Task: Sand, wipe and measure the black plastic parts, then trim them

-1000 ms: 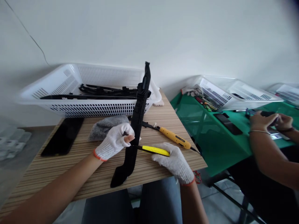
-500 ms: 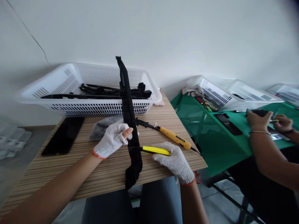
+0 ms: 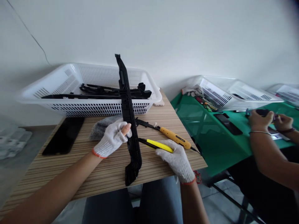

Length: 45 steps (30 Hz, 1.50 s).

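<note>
My left hand (image 3: pixel 112 139), in a white knit glove with a bare fingertip, grips a long black plastic part (image 3: pixel 128 115) near its middle and holds it nearly upright, its lower end over the wooden table's (image 3: pixel 70 168) front edge. My right hand (image 3: pixel 176 160), gloved too, holds a yellow utility knife (image 3: pixel 156 145) whose tip meets the part's right side. A second yellow-handled knife (image 3: pixel 174 137) lies on the table just behind.
A white slotted basket (image 3: pixel 77 90) with more black parts stands at the back. A grey cloth (image 3: pixel 100 129) and a black phone (image 3: pixel 63 136) lie on the table. At right, another person's hands (image 3: pixel 268 121) work over a green table (image 3: pixel 217 137) with baskets.
The black part swung from leaning right to leaning slightly left, and its lower end moved right. My right hand lifted the knife a little and angled it toward the part.
</note>
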Motion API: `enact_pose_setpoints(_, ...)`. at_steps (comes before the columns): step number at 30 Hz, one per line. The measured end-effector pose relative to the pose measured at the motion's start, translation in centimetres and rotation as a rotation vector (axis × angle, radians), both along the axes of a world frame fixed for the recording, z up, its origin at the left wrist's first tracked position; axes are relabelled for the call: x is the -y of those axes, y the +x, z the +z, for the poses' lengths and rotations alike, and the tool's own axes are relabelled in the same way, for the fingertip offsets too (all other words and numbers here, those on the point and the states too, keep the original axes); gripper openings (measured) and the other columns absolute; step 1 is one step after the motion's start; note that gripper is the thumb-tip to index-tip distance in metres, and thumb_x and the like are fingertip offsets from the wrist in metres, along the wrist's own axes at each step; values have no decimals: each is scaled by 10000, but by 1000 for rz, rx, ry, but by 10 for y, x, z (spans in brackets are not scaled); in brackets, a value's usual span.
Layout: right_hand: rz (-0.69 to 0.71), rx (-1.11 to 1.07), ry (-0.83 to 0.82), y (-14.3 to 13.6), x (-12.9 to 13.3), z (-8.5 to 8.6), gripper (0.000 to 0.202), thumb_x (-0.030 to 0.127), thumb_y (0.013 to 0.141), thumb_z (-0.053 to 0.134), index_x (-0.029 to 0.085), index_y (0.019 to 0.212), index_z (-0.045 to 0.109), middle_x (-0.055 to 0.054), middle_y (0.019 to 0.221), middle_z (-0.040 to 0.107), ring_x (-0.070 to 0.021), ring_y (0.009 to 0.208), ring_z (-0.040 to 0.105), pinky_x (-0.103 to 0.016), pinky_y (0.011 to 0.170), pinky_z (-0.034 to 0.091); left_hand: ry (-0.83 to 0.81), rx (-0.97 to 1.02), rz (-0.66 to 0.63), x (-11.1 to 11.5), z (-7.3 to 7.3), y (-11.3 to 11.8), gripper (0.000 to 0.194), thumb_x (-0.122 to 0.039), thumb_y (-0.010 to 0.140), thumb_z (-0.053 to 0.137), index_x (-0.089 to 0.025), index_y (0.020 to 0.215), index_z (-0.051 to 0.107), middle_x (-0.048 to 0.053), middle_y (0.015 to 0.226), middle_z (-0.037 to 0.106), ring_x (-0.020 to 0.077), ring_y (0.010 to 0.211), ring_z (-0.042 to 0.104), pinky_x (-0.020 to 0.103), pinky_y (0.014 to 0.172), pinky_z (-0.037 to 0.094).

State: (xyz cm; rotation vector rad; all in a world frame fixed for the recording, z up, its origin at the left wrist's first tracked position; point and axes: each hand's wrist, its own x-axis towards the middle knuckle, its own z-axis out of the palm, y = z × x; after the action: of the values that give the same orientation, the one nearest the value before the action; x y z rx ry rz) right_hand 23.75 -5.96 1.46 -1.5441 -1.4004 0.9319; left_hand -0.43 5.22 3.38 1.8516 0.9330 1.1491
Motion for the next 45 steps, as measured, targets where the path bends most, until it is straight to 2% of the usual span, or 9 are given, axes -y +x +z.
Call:
enact_pose_setpoints(11, 3, -31, -44, 4, 0, -1, 316, 393, 756, 782, 199, 994, 854, -46, 855, 732, -200, 735, 644, -330, 704, 524, -92, 27, -32, 2, 7, 2, 606, -699, 924, 598, -224, 563, 486, 4, 566, 498, 152, 565, 443, 335, 537, 377)
enact_pose_setpoints(16, 31, -34, -38, 3, 0, 2, 330, 384, 733, 813, 213, 1012, 856, -59, 932, 767, -246, 872, 692, -373, 840, 550, -100, 32, -49, 4, 6, 2, 610, -711, 927, 580, -224, 571, 490, 7, 572, 499, 153, 558, 462, 327, 534, 391)
enact_pose_setpoints(19, -26, -58, -48, 2, -1, 3, 355, 412, 740, 810, 208, 1028, 851, -63, 940, 768, -251, 859, 699, -383, 822, 563, -102, 33, -47, 5, 4, 2, 551, -681, 940, 578, -227, 631, 536, 2, 588, 513, 152, 539, 469, 317, 512, 388)
enact_pose_setpoints(23, 19, -31, -41, 2, -1, 1, 336, 390, 736, 817, 218, 1023, 851, -61, 975, 783, -267, 934, 707, -404, 908, 558, -106, 34, -30, 6, 4, 3, 451, -628, 926, 630, -236, 707, 584, -10, 612, 515, 154, 543, 468, 305, 499, 394)
enact_pose_setpoints(26, -25, -55, -53, 2, -1, 0, 353, 397, 753, 804, 218, 1055, 846, -63, 979, 783, -265, 909, 705, -408, 884, 565, -108, 69, -13, 8, 5, 5, 450, -634, 909, 655, -236, 711, 587, -7, 655, 515, 149, 565, 452, 295, 495, 395)
enact_pose_setpoints(31, 11, -67, -32, 3, 0, 0, 345, 396, 738, 817, 224, 1035, 853, -72, 1001, 788, -277, 952, 706, -423, 928, 555, -283, 161, -39, 10, 1, 7, 451, -625, 900, 692, -244, 755, 499, -26, 662, 507, 125, 510, 408, 275, 451, 372)
enact_pose_setpoints(37, 12, -16, -36, 3, 0, 3, 349, 410, 765, 790, 220, 1052, 850, -66, 957, 777, -262, 903, 705, -395, 864, 567, -401, 240, -7, 6, 4, 12, 564, -599, 712, 882, -240, 808, 457, -64, 703, 525, 108, 514, 508, 279, 494, 478)
enact_pose_setpoints(40, 114, 19, -69, 4, -1, 5, 332, 400, 768, 795, 217, 1038, 857, -61, 933, 781, -258, 897, 706, -390, 871, 563, -502, 283, -14, 8, 9, 14, 606, -685, 730, 830, -231, 931, 483, -29, 765, 638, 159, 592, 637, 303, 540, 536)
enact_pose_setpoints(45, 110, 28, -44, 5, -1, 6, 339, 412, 767, 809, 226, 1046, 858, -64, 950, 790, -262, 912, 713, -393, 886, 562, -491, 284, -6, 11, 14, 13, 627, -691, 753, 808, -203, 1063, 565, 27, 793, 699, 219, 733, 706, 290, 546, 519)
